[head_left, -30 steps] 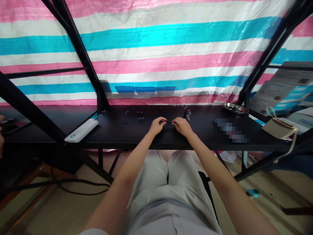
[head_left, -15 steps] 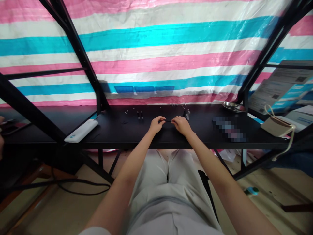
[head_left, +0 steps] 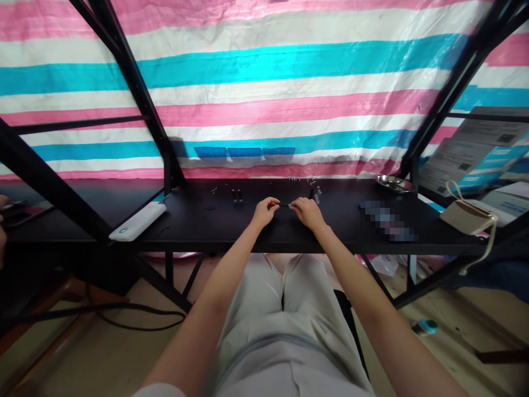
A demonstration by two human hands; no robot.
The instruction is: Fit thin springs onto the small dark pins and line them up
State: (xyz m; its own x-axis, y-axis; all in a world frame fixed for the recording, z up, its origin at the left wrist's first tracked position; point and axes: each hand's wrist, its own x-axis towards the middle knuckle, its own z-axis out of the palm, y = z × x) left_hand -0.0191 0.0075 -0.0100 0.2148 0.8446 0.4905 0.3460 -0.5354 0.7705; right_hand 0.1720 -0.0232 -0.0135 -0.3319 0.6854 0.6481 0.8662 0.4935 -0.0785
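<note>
A: Backdrop first?
B: Striped sheet (head_left: 289,60), pink, white and blue, behind a black table (head_left: 206,229). Black frame bars (head_left: 142,91) slant up at either side.

A: The hands?
B: Close together over the table's middle. Left hand (head_left: 265,212): thumb and forefinger pinched on the near-left end of a small dark rod (head_left: 285,205). Right hand (head_left: 308,213): fingertips closed on the rod's other end.

A: Position of the rod?
B: Between the two hands, running side to side, level; just its middle shows. Whether it touches the tabletop, cannot tell.

A: Close by?
B: Left of the left hand, two small dark pieces (head_left: 237,196) with pale ends, side by side. Just past the right hand, a cluster of small clear pieces (head_left: 318,194). White bits (head_left: 295,178) in a row at the far edge.

A: Farther out?
B: Right: shiny metal dish (head_left: 395,184) at the back, a pixelated item (head_left: 386,220) nearer, beige bag (head_left: 469,216) with strap by the table's end. Left: white slab-like object (head_left: 139,221), lying at a slant. Left margin: part of another person's hand (head_left: 2,237), beside a dark flat item.
</note>
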